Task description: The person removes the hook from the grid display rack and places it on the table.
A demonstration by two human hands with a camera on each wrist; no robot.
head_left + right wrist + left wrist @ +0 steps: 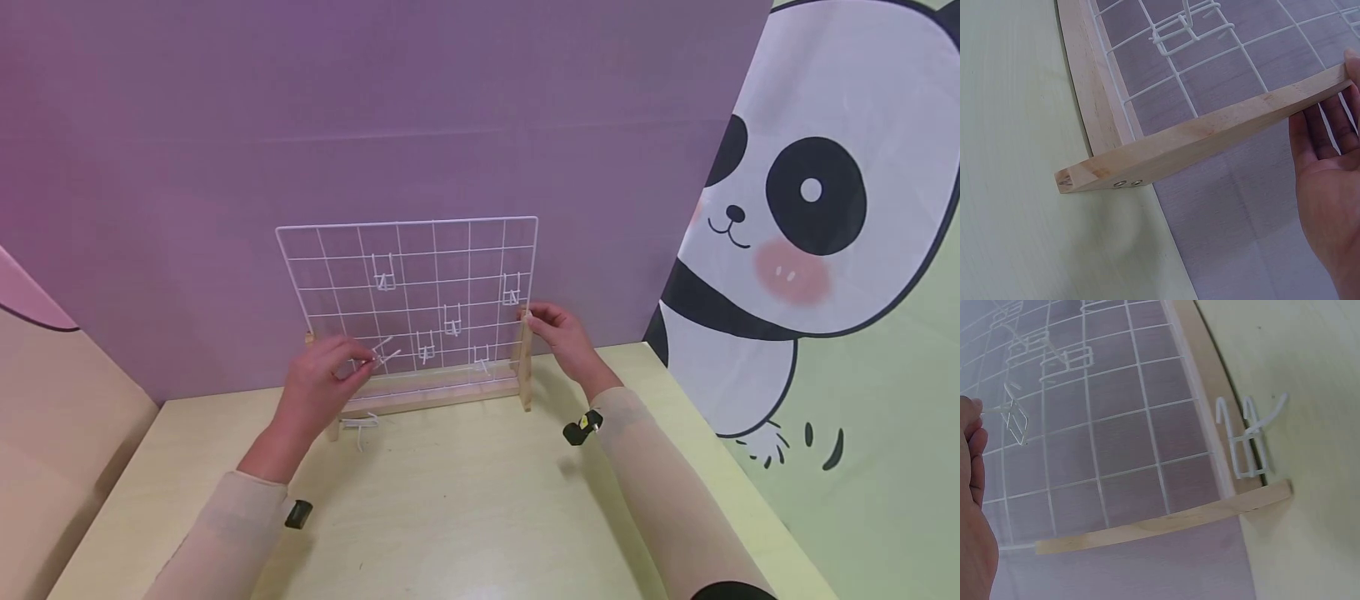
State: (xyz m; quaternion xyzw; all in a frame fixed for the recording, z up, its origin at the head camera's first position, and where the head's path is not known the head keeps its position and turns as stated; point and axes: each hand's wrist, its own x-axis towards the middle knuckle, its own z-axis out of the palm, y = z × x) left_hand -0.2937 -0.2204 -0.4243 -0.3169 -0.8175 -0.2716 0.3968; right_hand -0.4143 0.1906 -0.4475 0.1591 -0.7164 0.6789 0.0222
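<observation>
My left hand [318, 387] pinches a small white wire hook [387, 358] by its end, in front of the lower left of a white wire grid panel [408, 222]. In the left wrist view that hook [1017, 425] shows its rectangular frame beside the fingertips, close to the grid. My right hand [567, 343] grips the upper part of the stand's right wooden upright [526, 371]. The right wrist view shows the thumb on one side of this upright [1210, 128] and fingers on the other. Several like hooks, one of them a top hook [384, 279], hang on the grid.
Another loose white hook [360, 423] lies on the pale wooden table [450, 500] by the stand's left foot. A wooden crossbar [442, 397] runs along the grid's bottom. Behind stands a purple wall [450, 100]; a panda picture [780, 292] covers the right wall.
</observation>
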